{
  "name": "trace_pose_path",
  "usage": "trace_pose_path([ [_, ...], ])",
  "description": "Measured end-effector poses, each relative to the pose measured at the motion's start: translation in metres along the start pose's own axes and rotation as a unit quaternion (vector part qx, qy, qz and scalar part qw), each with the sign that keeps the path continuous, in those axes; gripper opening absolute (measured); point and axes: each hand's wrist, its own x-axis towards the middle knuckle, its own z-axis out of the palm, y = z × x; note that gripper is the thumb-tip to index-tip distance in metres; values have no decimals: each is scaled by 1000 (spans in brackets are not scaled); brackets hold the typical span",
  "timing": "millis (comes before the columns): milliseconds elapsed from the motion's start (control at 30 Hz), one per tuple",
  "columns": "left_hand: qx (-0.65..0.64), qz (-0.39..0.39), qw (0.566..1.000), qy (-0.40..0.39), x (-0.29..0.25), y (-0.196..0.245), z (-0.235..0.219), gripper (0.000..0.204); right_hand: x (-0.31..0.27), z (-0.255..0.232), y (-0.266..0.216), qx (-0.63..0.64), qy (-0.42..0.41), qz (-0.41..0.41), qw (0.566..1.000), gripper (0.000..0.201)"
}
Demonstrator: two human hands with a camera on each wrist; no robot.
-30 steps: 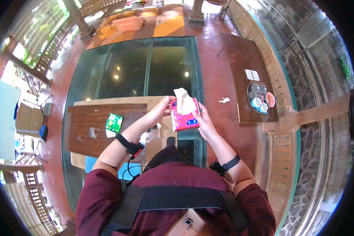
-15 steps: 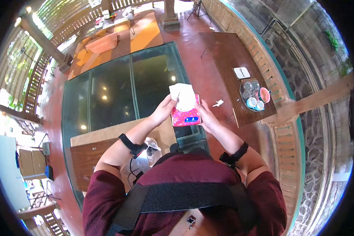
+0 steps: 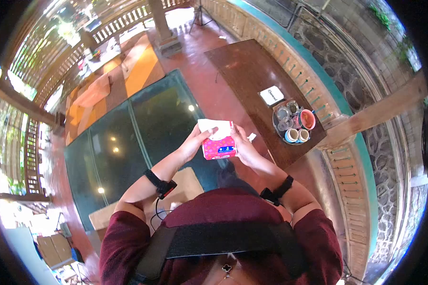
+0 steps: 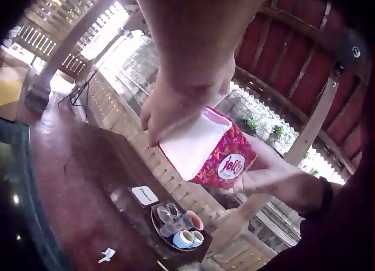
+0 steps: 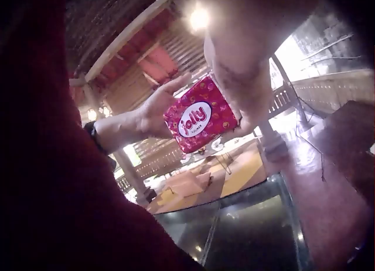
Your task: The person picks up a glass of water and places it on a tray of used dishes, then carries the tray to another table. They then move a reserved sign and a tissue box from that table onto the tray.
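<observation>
A pink tissue pack (image 3: 218, 148) with a "jolly" label on its underside is held up in front of the body, between both hands. My left hand (image 3: 193, 144) grips its left side, with the thumb on the white tissue (image 3: 213, 126) lying over its top. On the other side my right hand (image 3: 246, 149) grips the pack's right edge. In the left wrist view the white tissue (image 4: 196, 145) covers a face of the pack. The right wrist view shows the pack's printed underside (image 5: 202, 115) between the left hand (image 5: 155, 109) and the right hand (image 5: 249, 92).
A dark brown table (image 3: 240, 71) stands ahead to the right. It bears a white card (image 3: 271, 95) and a round tray (image 3: 277, 124) with clear cups, two blue-and-white cups (image 3: 291, 136) and a pink bowl (image 3: 307, 118). White scrap (image 4: 106, 255) lies on the red floor. Glass floor panels (image 3: 161, 114) are at left.
The view has turned right, bringing the brown table with the tray nearer. The tissue stood up from the pack earlier; now it lies over the top under the left thumb.
</observation>
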Motion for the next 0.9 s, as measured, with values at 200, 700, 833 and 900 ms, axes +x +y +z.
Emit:
trace_pose_path([
  [200, 75, -18, 997, -13, 120, 22, 7, 45, 71, -52, -53, 42, -21, 26, 999, 56],
  [700, 101, -172, 980, -26, 368, 53, -25, 64, 252, -122, -137, 192, 115, -24, 974, 62],
  [833, 163, -204, 957, -125, 440, 73, -20, 60, 294, -135, -166, 158, 195, -47, 967, 56],
  [900, 148, -225, 952, -145, 469, 73, -12, 52, 309, -146, -172, 122, 242, -68, 960, 57],
])
